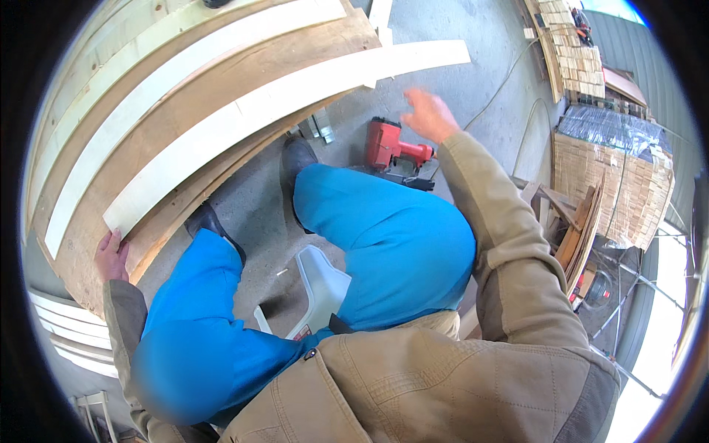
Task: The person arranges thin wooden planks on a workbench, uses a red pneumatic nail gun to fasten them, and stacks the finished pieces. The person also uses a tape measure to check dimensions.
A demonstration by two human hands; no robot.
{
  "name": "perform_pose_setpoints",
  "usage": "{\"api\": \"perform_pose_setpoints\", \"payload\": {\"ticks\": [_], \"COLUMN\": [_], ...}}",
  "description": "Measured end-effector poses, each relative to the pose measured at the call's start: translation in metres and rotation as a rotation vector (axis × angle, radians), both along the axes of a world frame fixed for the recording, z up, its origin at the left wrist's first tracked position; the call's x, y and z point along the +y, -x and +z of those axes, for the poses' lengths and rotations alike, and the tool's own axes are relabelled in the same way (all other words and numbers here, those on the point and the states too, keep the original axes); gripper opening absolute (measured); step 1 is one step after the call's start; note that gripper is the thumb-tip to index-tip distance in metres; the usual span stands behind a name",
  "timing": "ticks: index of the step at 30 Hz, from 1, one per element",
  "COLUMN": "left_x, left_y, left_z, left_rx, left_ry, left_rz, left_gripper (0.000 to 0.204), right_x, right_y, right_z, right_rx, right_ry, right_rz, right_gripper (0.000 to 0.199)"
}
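My left hand (112,255) grips the lower left end of a long pale wooden strip (273,100), thumb and fingers at its corner. The strip lies along the near edge of a brown plywood panel (122,159), its right end reaching past the panel. My right hand (430,115) hovers below that right end, apart from it. It is slightly blurred, with its fingers stretched out and nothing in them. Below it on the floor lies a red nail gun (384,144). A second pale strip (177,66) rests farther back on the panel.
Metallic pieces (321,125) lie on the concrete between the panel and the nail gun. Below me is a white plastic stool (321,284). A wrapped stack of wood pieces (613,177) stands at right, beside leaning boards (580,229). A thin hose (502,81) crosses the floor.
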State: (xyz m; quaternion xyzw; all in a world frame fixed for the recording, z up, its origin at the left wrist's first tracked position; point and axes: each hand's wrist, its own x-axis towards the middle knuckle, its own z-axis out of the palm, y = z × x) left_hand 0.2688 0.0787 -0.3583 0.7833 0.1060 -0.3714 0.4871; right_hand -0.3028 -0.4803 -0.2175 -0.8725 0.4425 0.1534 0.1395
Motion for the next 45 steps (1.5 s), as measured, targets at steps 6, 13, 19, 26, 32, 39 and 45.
{"api": "perform_pose_setpoints", "payload": {"ticks": [6, 13, 19, 26, 32, 39, 45], "left_x": [0.015, 0.028, 0.039, 0.045, 0.036, 0.019, 0.019], "left_y": [-0.013, -0.025, -0.039, -0.047, -0.032, -0.011, -0.010], "left_z": [0.002, 0.014, 0.020, 0.023, 0.036, 0.046, 0.038], "left_rx": [0.027, 0.050, 0.074, 0.058, 0.044, 0.019, 0.005], "left_ry": [-0.033, -0.086, -0.144, -0.169, -0.170, -0.211, -0.180], "left_rz": [-0.001, -0.036, -0.078, -0.068, -0.039, -0.025, -0.019], "left_gripper": [0.056, 0.055, 0.056, 0.051, 0.048, 0.050, 0.052], "right_x": [0.053, 0.049, 0.043, 0.088, 0.029, 0.004, 0.008], "right_y": [0.110, 0.146, 0.159, 0.179, 0.167, 0.166, 0.155], "right_z": [-0.133, -0.160, -0.191, -0.187, -0.198, -0.210, -0.177], "right_rx": [0.397, 0.304, 0.423, 0.185, 0.223, 0.316, 0.331], "right_ry": [-0.206, 0.064, -0.258, 0.141, 0.038, -0.177, -0.214], "right_rz": [-0.327, -0.344, -0.524, -0.386, -0.115, -0.147, -0.083], "right_gripper": [0.042, 0.031, 0.028, 0.032, 0.038, 0.025, 0.040]}}
